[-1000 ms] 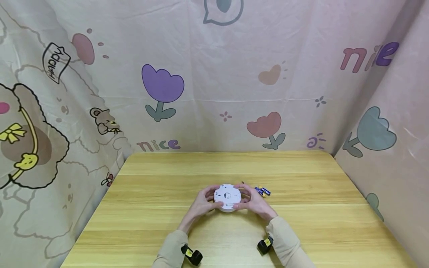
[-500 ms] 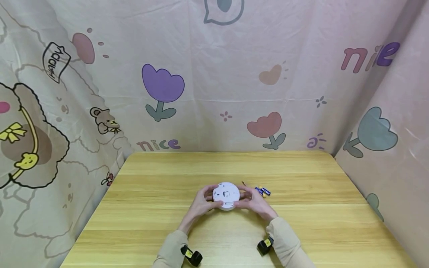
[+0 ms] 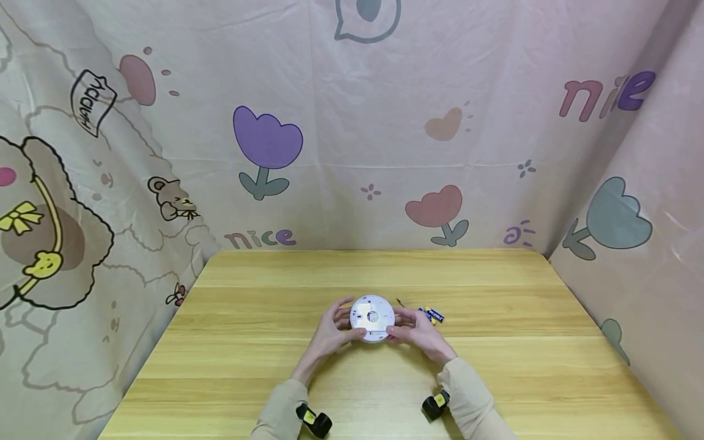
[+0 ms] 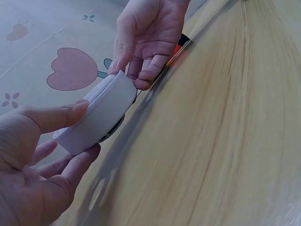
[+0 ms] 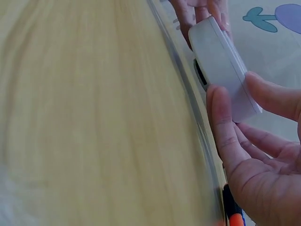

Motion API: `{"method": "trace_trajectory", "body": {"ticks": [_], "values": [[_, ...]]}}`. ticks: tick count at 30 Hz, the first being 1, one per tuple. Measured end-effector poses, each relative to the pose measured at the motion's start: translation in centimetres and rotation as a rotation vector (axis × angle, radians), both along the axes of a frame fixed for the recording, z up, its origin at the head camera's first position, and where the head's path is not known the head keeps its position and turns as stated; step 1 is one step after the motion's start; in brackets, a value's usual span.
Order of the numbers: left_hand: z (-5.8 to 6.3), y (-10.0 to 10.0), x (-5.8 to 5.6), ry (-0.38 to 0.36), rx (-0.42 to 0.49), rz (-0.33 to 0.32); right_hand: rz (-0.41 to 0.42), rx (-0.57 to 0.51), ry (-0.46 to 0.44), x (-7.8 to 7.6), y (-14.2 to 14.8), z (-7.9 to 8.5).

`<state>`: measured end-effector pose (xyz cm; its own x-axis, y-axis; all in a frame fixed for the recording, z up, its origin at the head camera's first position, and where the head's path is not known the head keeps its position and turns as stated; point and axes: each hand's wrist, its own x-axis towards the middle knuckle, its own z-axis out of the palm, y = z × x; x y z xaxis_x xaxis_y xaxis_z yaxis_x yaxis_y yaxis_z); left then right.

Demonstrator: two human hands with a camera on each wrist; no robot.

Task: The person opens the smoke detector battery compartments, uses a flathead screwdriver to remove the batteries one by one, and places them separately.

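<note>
A round white device (image 3: 372,318), shaped like a smoke alarm, is held between both hands over the table. Its flat face, with small slots and a round recess in the middle, tilts toward the head camera. My left hand (image 3: 330,330) grips its left side, thumb on the flat face and fingers beneath. On the opposite side my right hand (image 3: 420,333) pinches it the same way, thumb near the lower edge. Seen from the left wrist, the smooth side wall (image 4: 101,113) shows, with a dark opening on the underside.
Several blue-and-yellow batteries (image 3: 431,315) lie just beyond the right hand. A slim tool with a black and orange handle (image 5: 233,212) lies by that hand, mostly hidden in the head view. Printed cloth (image 3: 341,122) hangs behind the wooden table (image 3: 275,275).
The white device has risen slightly and tipped its flat face more toward the head camera. The right fingers have slipped from its upper edge to the side and underneath.
</note>
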<state>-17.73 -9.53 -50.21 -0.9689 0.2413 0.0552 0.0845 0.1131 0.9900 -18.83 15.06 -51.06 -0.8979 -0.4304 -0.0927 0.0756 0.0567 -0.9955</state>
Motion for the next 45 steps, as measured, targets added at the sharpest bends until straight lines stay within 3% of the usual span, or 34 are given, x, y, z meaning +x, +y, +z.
{"method": "trace_trajectory", "body": {"ticks": [9,18,26,39,45], "values": [[0.31,0.27,0.06,-0.018,0.007,0.051,-0.025,-0.033,0.007,0.02,-0.13,0.06],[0.16,0.19,0.39,0.031,-0.078,0.105,-0.040,-0.090,-0.028,0.02,-0.21,-0.02],[-0.09,0.19,0.22,0.046,-0.060,0.136,-0.025,-0.139,-0.044,0.03,-0.32,0.23],[-0.33,0.50,0.12,0.158,-0.085,0.206,-0.026,-0.256,-0.139,0.05,-0.13,0.22],[-0.30,0.50,0.14,0.128,-0.062,0.215,-0.038,-0.273,-0.157,0.12,-0.15,0.43]]}}
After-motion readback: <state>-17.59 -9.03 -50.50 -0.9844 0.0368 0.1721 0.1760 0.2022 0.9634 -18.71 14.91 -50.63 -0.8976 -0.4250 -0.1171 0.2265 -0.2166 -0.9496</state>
